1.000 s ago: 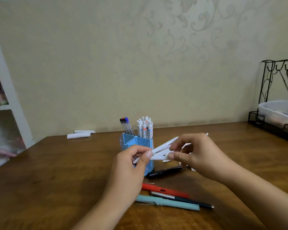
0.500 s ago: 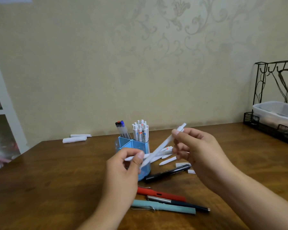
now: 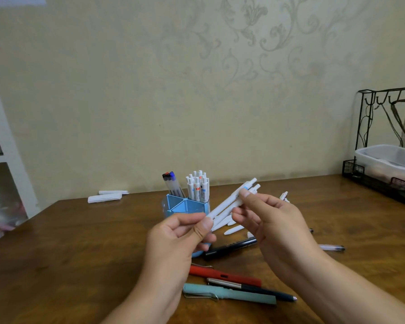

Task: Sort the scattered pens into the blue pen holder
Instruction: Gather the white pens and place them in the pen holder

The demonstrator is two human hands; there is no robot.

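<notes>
Both hands are up in front of the blue pen holder (image 3: 185,208), sharing a small bunch of white pens (image 3: 229,203). The left hand (image 3: 180,239) pinches the lower tip ends between thumb and forefinger; the right hand (image 3: 271,220) has its fingers curled round the upper part, thumb near the clicker ends. The bunch is tilted, high end to the far right, and held just right of the holder, above the table (image 3: 80,242). The holder's far compartments already hold white pens (image 3: 198,185) and dark-capped pens (image 3: 172,185); the near compartment looks free. To do it well: square the tips, turn the bunch upright, lower it into the white-pen compartment without knocking the holder. Loose ones remain: black marker (image 3: 232,247), red pen (image 3: 225,275), teal pen (image 3: 229,293), more white pens (image 3: 234,229).
</notes>
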